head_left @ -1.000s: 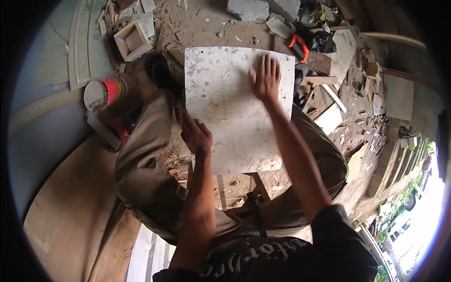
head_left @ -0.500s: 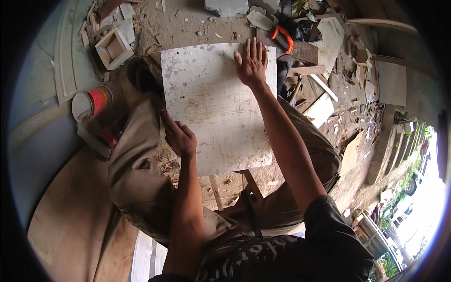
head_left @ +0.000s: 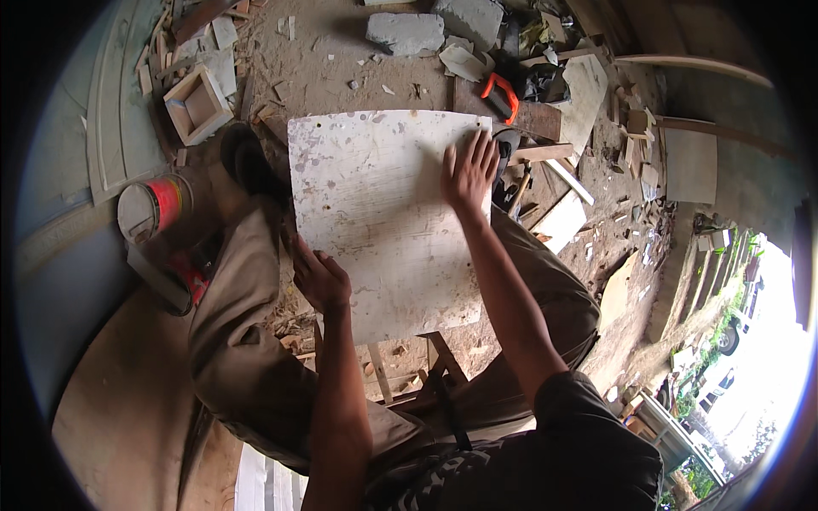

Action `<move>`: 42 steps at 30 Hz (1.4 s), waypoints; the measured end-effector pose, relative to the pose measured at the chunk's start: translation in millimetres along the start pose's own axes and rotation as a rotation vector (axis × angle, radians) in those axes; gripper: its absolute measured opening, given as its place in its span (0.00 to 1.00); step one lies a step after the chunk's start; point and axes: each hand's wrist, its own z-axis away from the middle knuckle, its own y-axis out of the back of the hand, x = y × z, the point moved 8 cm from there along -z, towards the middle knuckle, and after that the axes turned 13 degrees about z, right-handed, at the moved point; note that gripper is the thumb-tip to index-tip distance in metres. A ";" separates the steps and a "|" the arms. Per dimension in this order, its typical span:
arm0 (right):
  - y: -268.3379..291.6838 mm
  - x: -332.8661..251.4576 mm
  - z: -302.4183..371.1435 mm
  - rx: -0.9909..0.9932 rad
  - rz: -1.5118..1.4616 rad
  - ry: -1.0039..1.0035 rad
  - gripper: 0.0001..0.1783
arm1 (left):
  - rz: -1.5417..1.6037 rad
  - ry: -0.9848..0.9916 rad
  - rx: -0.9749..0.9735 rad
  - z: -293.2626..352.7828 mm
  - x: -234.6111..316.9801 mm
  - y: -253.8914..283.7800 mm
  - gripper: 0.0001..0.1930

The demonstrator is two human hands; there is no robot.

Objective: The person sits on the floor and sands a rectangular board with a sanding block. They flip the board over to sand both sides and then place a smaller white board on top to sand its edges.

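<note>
White board (head_left: 388, 234) right in the middle of the head view, and it's lying broad face up between the person's two knees, above the littered floor (head_left: 332, 72)! Grey blotches gather at the far end, brownish smears run across the middle, and the near edge sits over some wooden legs (head_left: 445, 358); just what bears the weight, I can't tell.

Over to the right hand (head_left: 470, 177), and it's up by the far right corner, laid palm down on the face. Those fingers are stretched long and slightly apart, pointing away from the body, with the thumb standing well off to the left. Flat contact, no grasp around anything.

And the left hand (head_left: 322, 279), lower down, is at the left edge of the board! Fingers lie close together and angle up and outward along that edge, thumb side turned toward the white face. Are they clamped on the edge? Can't tell from here; the undersides are hidden.

Around the action: an orange handle (head_left: 504, 95) just past the far right corner, a white strip (head_left: 569, 180) off to the right, pale grey blocks (head_left: 405, 34) beyond the far edge. Out left, a bucket with a red band (head_left: 169, 198) lies tipped below a square wooden box (head_left: 198, 104).
</note>
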 end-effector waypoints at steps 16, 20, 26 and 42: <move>1.0 -23.7 -1.8 0.052 -0.050 0.161 0.42 | -0.007 0.060 -0.019 -2.0 3.2 -1.0 0.28; -8.7 -94.9 13.7 -0.066 0.066 0.029 0.51 | 0.003 0.024 -0.013 3.7 -0.2 -0.9 0.29; 45.0 -281.1 60.5 -0.082 -0.361 0.703 0.46 | -0.024 0.046 0.010 -1.6 1.3 10.3 0.30; 49.9 -253.2 59.0 -0.111 -0.239 0.667 0.42 | 0.030 0.087 -0.036 -1.4 -3.3 4.6 0.30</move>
